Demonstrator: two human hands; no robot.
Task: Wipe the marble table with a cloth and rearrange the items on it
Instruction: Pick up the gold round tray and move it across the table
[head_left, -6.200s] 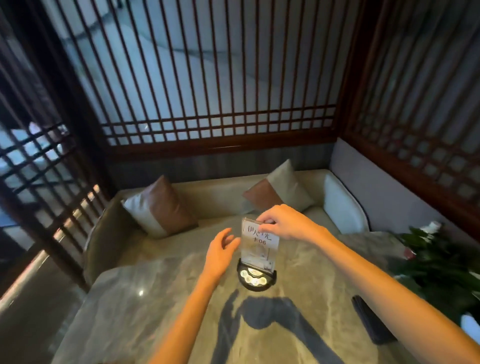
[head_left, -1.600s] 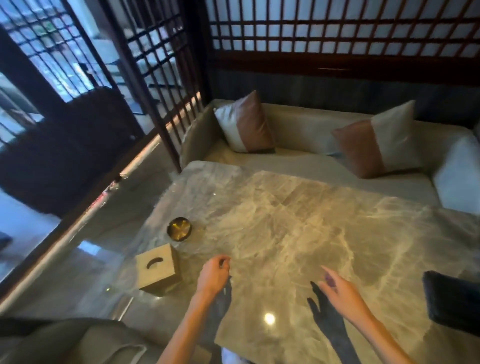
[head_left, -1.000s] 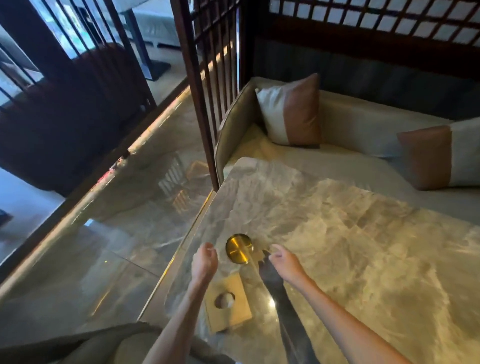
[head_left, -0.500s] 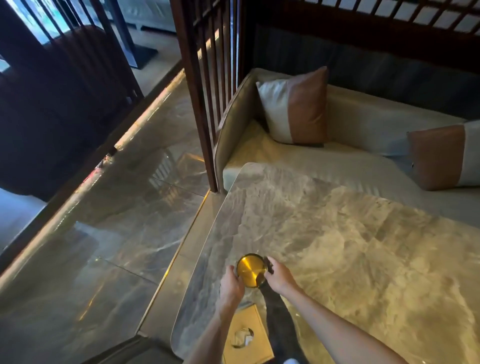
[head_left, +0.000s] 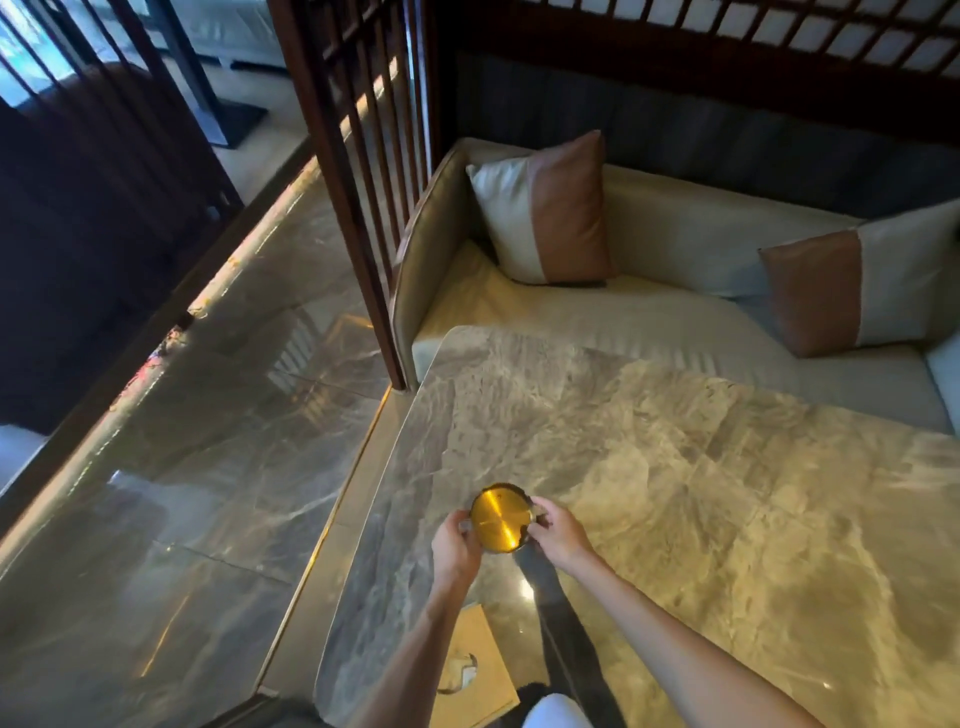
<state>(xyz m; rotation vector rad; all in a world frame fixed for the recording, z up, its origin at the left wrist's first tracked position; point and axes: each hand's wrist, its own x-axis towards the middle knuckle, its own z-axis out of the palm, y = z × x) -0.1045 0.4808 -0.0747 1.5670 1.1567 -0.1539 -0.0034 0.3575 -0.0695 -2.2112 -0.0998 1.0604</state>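
Your left hand (head_left: 456, 545) and right hand (head_left: 558, 531) both grip the gold dish (head_left: 502, 519) on the marble bench (head_left: 727, 493).

One gold dish (head_left: 501, 525), one tissue box (head_left: 475, 675), two cushions (head_left: 550, 208), one marble table (head_left: 675, 467).

Left hand (head_left: 456, 550) and right hand (head_left: 558, 531) grip gold dish (head_left: 502, 519) on marble table (head_left: 701, 467), lower centre of frame.

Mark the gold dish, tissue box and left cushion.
gold dish (head_left: 501, 519): head view, centre of its shiny top.
tissue box (head_left: 489, 643): head view, top face beside the opening.
left cushion (head_left: 567, 208): head view, its brown panel.
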